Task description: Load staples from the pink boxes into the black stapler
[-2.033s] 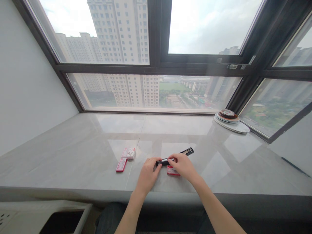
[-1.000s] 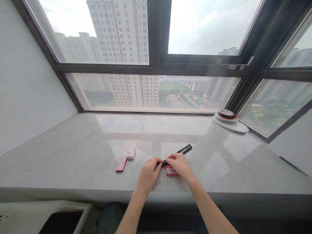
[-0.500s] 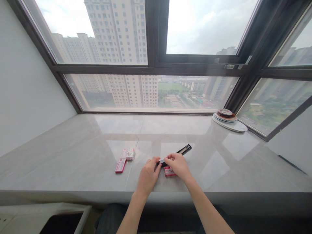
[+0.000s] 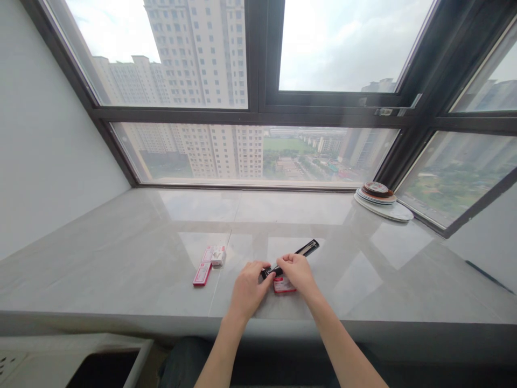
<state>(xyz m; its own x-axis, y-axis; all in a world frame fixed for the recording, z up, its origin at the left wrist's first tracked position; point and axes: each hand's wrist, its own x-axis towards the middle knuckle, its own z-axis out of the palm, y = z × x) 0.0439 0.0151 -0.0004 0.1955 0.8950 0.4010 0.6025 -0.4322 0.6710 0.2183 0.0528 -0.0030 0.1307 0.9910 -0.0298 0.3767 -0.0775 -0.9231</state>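
Observation:
A black stapler (image 4: pixel 307 248), swung open to its full length, lies slantwise over the sill in front of me. My left hand (image 4: pixel 251 286) grips its near left end between thumb and fingers. Over the stapler's middle, the fingertips of my right hand (image 4: pixel 297 271) are pinched together; whatever may be between them is too small to make out. A red and white small box (image 4: pixel 284 285) sits just below the stapler, partly covered by my right hand.
Left of my hands are two flat pink-and-white boxes (image 4: pixel 201 275) and a small white box (image 4: pixel 218 255). Stacked plates (image 4: pixel 382 200) stand in the far right corner by the window. The sill's front edge (image 4: pixel 161 318) runs under my forearms.
My right fingertips have shifted slightly along the stapler, and more of the red and white box shows. My left hand keeps its grip. The view has moved a little.

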